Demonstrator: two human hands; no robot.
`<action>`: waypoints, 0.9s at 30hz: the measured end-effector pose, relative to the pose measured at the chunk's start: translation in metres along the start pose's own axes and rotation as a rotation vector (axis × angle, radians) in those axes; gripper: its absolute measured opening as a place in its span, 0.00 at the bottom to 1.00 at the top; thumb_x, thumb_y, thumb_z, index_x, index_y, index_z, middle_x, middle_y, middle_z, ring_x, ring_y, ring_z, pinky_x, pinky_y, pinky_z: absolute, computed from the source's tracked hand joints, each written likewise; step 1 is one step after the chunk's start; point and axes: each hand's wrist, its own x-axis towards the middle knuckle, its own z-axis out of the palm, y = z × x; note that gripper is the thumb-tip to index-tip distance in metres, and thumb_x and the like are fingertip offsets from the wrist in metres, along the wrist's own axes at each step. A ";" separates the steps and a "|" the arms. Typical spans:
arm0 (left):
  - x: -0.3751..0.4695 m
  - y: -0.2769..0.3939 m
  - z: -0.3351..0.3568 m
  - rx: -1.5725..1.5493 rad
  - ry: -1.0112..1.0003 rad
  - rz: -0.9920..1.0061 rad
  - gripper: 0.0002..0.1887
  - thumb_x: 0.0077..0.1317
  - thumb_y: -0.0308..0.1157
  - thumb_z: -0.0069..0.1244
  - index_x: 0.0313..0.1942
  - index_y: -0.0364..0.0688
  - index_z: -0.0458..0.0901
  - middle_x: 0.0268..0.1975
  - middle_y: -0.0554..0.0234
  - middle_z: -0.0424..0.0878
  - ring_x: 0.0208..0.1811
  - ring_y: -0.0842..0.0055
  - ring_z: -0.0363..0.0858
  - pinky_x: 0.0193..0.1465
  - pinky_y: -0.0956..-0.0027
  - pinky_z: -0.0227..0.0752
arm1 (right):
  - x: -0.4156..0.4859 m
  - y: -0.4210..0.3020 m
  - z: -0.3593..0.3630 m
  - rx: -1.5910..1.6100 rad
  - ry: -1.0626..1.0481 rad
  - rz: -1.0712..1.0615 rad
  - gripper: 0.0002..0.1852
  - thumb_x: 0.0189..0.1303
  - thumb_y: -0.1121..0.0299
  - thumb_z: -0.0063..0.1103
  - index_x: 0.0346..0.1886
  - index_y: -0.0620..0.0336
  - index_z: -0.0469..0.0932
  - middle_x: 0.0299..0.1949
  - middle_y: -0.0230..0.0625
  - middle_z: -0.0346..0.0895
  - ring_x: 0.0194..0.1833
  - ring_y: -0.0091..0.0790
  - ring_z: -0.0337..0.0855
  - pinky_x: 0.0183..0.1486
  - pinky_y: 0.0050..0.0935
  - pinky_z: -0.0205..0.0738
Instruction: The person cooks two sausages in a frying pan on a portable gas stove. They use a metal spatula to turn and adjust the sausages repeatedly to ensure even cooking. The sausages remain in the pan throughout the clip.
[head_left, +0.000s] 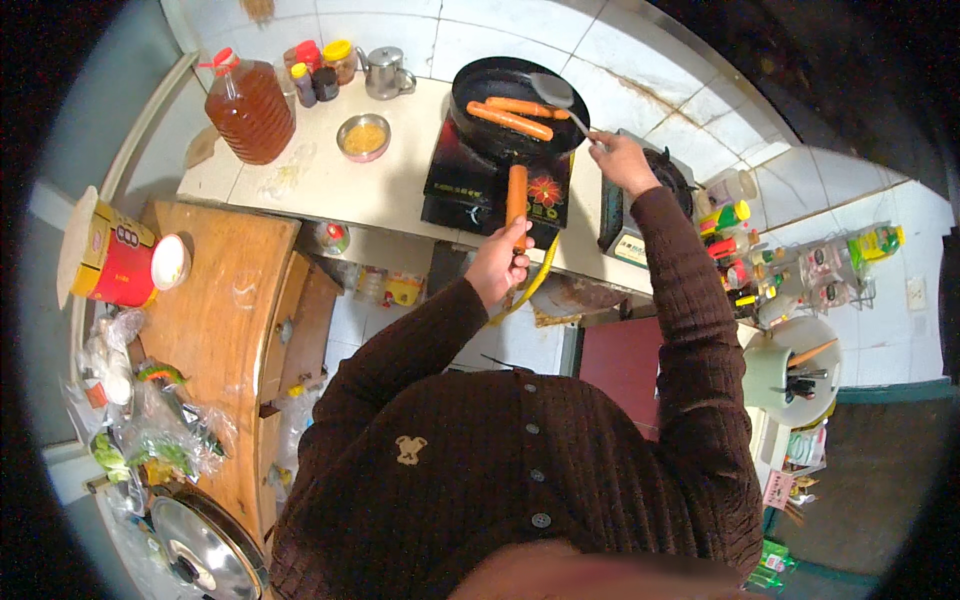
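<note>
A black frying pan (487, 142) rests on a black induction cooker (450, 191), with several orange-red sausages (510, 121) lying in it. My left hand (499, 262) is closed around the pan's orange-brown handle (517, 195). To the right of the pan, my right hand (624, 163) grips the handle of a metal spatula (553, 90). The spatula's blade is over the pan's far right part, above the sausages; whether it touches them cannot be told.
Left on the counter are a metal bowl (364, 138) of yellowish food, a large jug (250, 112) of reddish-brown liquid, small jars and a metal pot (388, 73). A gas stove (622, 217) stands right of the cooker. A yellow hose (541, 274) hangs at the counter's front edge.
</note>
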 end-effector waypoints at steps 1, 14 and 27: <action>0.001 0.000 0.000 -0.004 -0.004 0.000 0.17 0.71 0.47 0.45 0.51 0.46 0.70 0.32 0.74 0.68 0.24 0.89 0.61 0.22 0.83 0.54 | 0.001 0.006 0.000 -0.003 0.014 0.032 0.18 0.57 0.61 0.57 0.49 0.55 0.81 0.44 0.52 0.80 0.48 0.55 0.79 0.53 0.43 0.72; 0.004 -0.002 -0.003 -0.007 -0.021 -0.010 0.16 0.71 0.47 0.44 0.50 0.47 0.69 0.32 0.75 0.68 0.24 0.89 0.61 0.22 0.84 0.53 | -0.038 -0.016 -0.045 0.428 -0.298 0.246 0.20 0.62 0.60 0.57 0.56 0.54 0.78 0.28 0.37 0.79 0.23 0.29 0.74 0.31 0.28 0.71; 0.003 -0.001 -0.002 0.004 -0.025 -0.006 0.18 0.70 0.48 0.46 0.51 0.47 0.69 0.33 0.74 0.67 0.24 0.90 0.60 0.22 0.85 0.53 | -0.043 -0.044 0.012 -0.169 -0.111 -0.161 0.19 0.59 0.65 0.49 0.54 0.48 0.78 0.36 0.52 0.80 0.40 0.53 0.82 0.44 0.47 0.76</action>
